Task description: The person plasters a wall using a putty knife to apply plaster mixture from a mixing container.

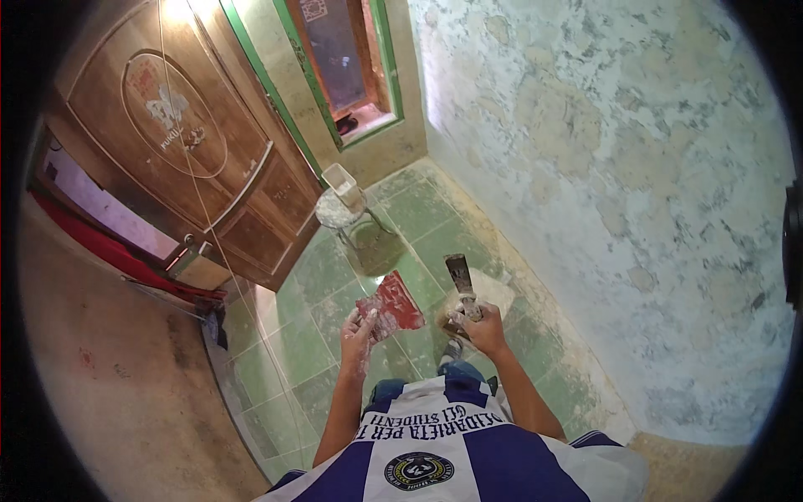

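My left hand (360,330) is closed on a red plastic putty spreader (401,299), gripping its left end. Whitish putty smears cover part of the spreader and my fingers. In my right hand (485,330) is a putty knife (457,273), its dark blade pointing up and away from me. The knife's handle is coated with pale residue. Both tools are in front of my body, apart from each other and clear of the wall.
A patchy, plastered wall (602,192) rises on the right. Ahead stands a small round stool (336,212) bearing a pale rectangular tub (340,182). A pale flat sheet (500,294) lies on the dusty green floor tiles (318,314). A wooden door (188,180) stands at left, near a hanging cord.
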Tool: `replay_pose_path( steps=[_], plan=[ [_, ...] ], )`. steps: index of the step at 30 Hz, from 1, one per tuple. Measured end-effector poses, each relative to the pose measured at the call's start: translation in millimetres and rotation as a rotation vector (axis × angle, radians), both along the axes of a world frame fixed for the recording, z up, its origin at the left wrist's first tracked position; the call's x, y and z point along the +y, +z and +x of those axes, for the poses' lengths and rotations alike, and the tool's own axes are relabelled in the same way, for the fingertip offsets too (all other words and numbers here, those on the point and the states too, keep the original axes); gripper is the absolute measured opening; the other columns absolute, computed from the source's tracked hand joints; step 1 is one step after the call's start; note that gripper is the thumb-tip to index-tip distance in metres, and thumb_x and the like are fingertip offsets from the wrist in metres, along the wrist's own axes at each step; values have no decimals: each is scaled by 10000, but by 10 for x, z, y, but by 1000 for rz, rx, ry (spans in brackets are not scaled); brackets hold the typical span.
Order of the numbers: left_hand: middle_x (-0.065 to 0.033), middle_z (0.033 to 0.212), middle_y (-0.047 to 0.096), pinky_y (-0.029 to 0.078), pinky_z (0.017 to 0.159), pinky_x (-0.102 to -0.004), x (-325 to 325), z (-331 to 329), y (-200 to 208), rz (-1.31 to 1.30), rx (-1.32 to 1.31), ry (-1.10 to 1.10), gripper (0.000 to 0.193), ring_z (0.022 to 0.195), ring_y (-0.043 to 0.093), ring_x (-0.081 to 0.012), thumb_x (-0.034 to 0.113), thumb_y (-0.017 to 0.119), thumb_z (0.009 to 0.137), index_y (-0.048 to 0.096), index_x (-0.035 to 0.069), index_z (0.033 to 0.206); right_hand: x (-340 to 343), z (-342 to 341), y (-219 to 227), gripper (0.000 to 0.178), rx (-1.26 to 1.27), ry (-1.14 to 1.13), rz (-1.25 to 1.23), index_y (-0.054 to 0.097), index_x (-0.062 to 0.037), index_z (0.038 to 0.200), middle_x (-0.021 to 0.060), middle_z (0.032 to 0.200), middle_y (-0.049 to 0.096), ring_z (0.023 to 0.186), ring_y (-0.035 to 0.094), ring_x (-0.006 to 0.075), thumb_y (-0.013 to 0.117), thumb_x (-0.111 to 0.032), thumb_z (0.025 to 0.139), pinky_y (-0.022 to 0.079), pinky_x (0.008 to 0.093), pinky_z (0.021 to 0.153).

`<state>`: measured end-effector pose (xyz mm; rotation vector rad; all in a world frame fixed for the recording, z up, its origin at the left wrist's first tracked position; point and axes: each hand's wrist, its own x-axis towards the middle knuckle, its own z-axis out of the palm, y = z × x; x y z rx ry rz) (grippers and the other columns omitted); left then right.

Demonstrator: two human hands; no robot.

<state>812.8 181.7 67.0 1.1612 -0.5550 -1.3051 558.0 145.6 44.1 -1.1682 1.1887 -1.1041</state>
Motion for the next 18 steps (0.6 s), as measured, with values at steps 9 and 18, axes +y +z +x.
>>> replay_pose_path(
  steps=[9,18],
  plan=[
    [-95,1062,647,575,750,-327,-747,-208,-45,20,-3,83,337,874,667,-163,103,625,910,535,-24,1209,-1245,-253,180,261,-19,195,-125,625,13,1075,27,801,663,727,622,95,713,-46,835,504,250,642],
    [-73,1045,649,564,718,-316,-1633,-133,-20,3,65,22,321,839,663,-149,95,612,915,543,0,1214,-1803,53,164,239,-167,103,-60,607,30,1075,66,868,675,752,654,122,685,-20,855,537,261,662]
  ],
)
